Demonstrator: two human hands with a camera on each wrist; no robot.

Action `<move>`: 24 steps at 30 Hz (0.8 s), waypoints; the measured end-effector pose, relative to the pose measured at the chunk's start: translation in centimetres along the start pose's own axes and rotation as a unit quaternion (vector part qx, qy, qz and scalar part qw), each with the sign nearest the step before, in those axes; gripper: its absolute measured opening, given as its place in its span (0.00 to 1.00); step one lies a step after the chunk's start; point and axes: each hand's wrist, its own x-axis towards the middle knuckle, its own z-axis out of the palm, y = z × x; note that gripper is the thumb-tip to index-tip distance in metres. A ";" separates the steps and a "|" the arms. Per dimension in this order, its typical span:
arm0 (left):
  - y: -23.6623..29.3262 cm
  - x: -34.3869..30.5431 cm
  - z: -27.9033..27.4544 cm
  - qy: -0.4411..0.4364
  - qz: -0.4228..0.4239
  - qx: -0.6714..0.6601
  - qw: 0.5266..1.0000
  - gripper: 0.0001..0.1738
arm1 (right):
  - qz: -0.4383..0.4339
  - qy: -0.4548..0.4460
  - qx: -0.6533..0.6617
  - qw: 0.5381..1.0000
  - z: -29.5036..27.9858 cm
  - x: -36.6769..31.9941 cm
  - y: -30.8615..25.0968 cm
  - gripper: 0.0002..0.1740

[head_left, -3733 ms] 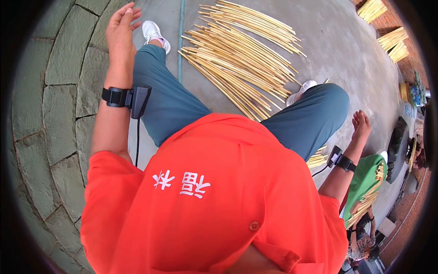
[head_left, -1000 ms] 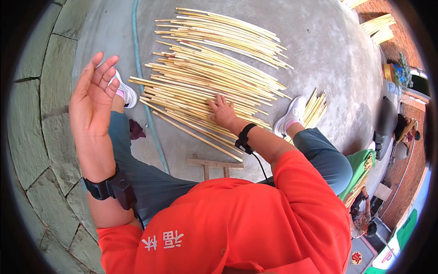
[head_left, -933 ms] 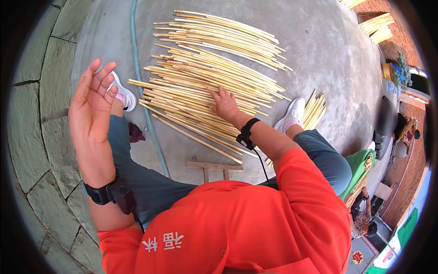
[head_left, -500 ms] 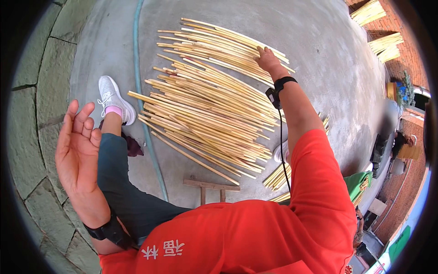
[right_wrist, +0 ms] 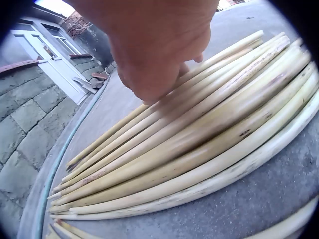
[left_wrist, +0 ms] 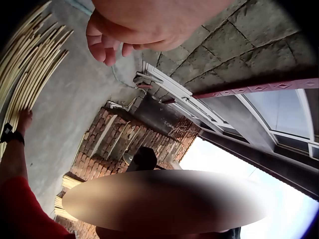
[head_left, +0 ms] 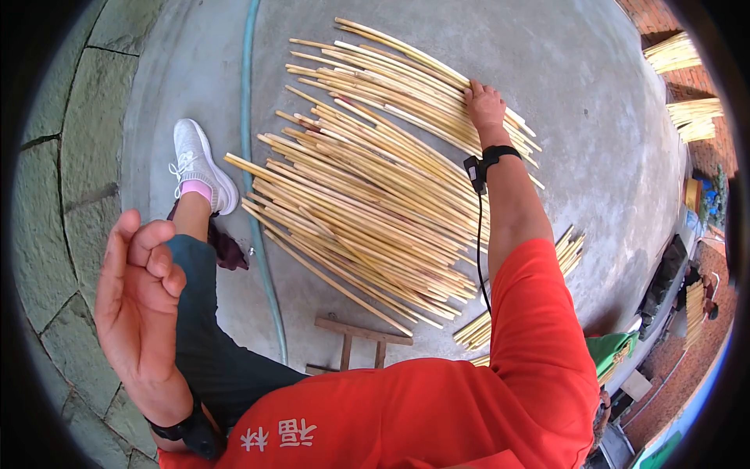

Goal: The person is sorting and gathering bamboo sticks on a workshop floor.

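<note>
Long pale wooden sticks (head_left: 375,199) lie side by side on the concrete in a wide spread. At the far right end of the farthest group, my right hand (head_left: 486,105) reaches down with fingers curled over the outermost stick. In the right wrist view, the right hand (right_wrist: 159,47) hides part of that stick (right_wrist: 107,134), with thumb and fingers right at it. My left hand (head_left: 141,305) is raised over the left leg, palm up, fingers loosely bent, holding nothing. The left wrist view shows the left hand (left_wrist: 144,25) in the air, far from the sticks.
A blue-green hose (head_left: 248,102) runs along the left of the sticks, near a white shoe (head_left: 199,160). A small wooden stool (head_left: 363,332) stands before the body. More sticks (head_left: 475,332) lie near the right leg; other bundles (head_left: 673,53) lean by a brick wall.
My right hand has gone from resting flat on the middle sticks to the farthest group, where its fingers now curl over. The left hand stays raised, its fingers more bent.
</note>
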 end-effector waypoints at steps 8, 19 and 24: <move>-0.3 -0.6 -0.3 -0.013 -0.004 0.000 1.000 0.17 | -0.010 0.112 0.051 0.992 2.3 -7.4 -0.4 0.10; -0.4 -0.9 -1.0 -0.053 -0.011 -0.006 0.999 0.17 | 0.085 0.033 0.127 0.988 3.2 -12.6 0.3 0.13; -0.1 -1.1 -0.6 -0.055 -0.004 0.001 0.998 0.16 | 0.035 -0.090 0.169 0.981 1.5 -12.0 1.4 0.15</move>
